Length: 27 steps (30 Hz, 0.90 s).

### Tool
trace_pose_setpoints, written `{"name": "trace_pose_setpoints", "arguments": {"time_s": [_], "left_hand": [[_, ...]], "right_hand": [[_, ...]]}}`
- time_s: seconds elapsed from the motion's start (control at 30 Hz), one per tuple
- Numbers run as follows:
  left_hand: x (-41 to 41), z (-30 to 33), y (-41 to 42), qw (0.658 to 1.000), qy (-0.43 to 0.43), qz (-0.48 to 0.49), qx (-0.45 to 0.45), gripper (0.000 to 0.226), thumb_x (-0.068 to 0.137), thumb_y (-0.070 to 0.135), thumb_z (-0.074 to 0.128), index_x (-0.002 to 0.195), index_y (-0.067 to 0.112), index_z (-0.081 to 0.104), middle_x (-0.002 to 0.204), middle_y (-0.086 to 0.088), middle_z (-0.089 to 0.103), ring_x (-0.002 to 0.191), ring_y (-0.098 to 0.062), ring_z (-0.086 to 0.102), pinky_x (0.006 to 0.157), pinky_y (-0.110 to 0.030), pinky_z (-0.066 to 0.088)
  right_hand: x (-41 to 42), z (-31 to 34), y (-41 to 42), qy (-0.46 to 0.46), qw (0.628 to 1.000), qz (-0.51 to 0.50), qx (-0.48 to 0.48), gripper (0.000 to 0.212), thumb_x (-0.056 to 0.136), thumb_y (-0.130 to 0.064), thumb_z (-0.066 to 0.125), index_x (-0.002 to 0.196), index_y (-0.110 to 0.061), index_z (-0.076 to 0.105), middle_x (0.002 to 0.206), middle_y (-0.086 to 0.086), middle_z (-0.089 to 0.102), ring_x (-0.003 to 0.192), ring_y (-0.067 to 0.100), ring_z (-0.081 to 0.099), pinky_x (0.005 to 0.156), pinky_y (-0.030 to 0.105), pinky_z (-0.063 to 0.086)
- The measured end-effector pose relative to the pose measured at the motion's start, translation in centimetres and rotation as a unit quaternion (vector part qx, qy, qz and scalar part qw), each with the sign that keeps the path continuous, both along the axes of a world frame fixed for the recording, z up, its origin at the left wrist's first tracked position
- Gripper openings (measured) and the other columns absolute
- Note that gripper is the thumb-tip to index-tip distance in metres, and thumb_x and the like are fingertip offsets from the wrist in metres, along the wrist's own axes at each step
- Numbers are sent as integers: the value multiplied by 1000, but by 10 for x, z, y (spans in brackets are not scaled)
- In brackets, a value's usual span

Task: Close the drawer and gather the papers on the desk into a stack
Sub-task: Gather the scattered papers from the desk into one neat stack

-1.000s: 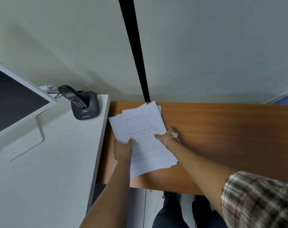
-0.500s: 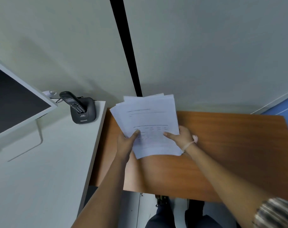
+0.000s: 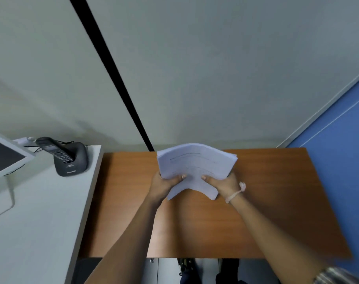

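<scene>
Seemingly "Panasonic" on phone base (image 3: pixel 71 163), papers' (image 3: pixel 196 162) print illegible.

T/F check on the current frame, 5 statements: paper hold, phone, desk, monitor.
1. Both hands hold the papers. True: the left hand and the right hand each have a grip on the lower edge.
2. The papers lie flat on the wooden desk. False: they are held up and bowed between the hands.
3. The cordless phone sits in its black cradle on the white surface. True.
4. Loose sheets remain scattered on the wooden desk. False: none shows outside the held stack.
5. The monitor is on the person's right. False: it is at the left edge.
</scene>
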State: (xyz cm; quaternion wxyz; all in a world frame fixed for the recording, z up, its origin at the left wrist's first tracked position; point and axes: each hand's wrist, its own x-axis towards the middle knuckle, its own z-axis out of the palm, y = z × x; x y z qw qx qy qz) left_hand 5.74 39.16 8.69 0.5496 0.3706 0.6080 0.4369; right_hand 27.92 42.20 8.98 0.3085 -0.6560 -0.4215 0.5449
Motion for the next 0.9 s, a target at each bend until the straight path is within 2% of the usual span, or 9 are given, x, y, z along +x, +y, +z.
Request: {"name": "trace_pose_setpoints", "arguments": {"time_s": [0.1,0.2,0.27,0.33,0.47,0.5,0.67,0.8,0.9], "left_hand": [[14,-20,-4,998,-11,69,11,40,80,-3,85,110,21,75,108,-2,80,101,-19,76,85,-36,63],[20,-27,-9,995,-5,97,36,37,82,-6,82,100,27,77,95,8,81,90,-8,75,77,-26,60],[19,-34,-12,992,-7,111,52,36,83,-5,81,103,25,75,94,11,81,91,-5,76,77,-23,60],[21,-44,-17,992,4,117,48,36,83,-5,81,112,15,73,96,10,81,92,-3,75,79,-22,58],[23,-54,-16,989,20,143,30,35,83,-7,80,113,8,71,94,9,80,90,-3,74,78,-21,57],[24,-55,-15,988,19,148,29,33,83,-7,80,112,8,72,93,10,80,89,-3,74,77,-20,58],[29,-57,-12,990,28,139,16,22,84,1,82,95,20,78,86,12,81,83,-2,75,76,-25,58],[23,-38,-1,996,37,85,-2,18,80,12,88,93,22,80,87,16,82,83,-2,78,70,-21,60],[21,-34,0,996,0,54,-66,26,76,15,92,99,15,81,97,7,83,89,-11,80,73,-26,63]], "right_hand": [[-5,-18,-1,19,999,-41,-2,35,66,-13,87,95,-6,68,93,5,71,90,20,67,71,26,52],[-1,-28,-1,18,998,-65,-9,55,59,-27,90,101,-2,66,98,8,73,92,20,69,74,32,56],[2,-32,-4,19,998,-53,-8,50,59,-28,90,98,-7,66,97,6,73,90,19,70,79,36,58],[4,-34,-8,26,999,-38,-9,32,68,-14,86,94,-10,67,96,7,71,91,21,68,82,35,55],[3,-38,-5,17,999,-36,-1,30,74,-6,80,101,-1,69,99,11,71,91,21,66,68,16,52],[3,-39,-4,12,999,-41,5,28,74,-8,80,99,-3,69,98,11,71,88,20,65,67,16,53],[2,-42,5,-5,998,-56,-4,27,69,-10,84,91,-2,69,100,16,73,93,26,69,82,37,56],[11,-25,15,5,998,-24,55,32,76,-9,79,105,2,70,103,7,71,89,17,69,71,13,55],[27,-20,9,-1,998,-7,61,26,84,-11,71,108,-3,68,105,4,71,91,15,67,78,20,56]]}}
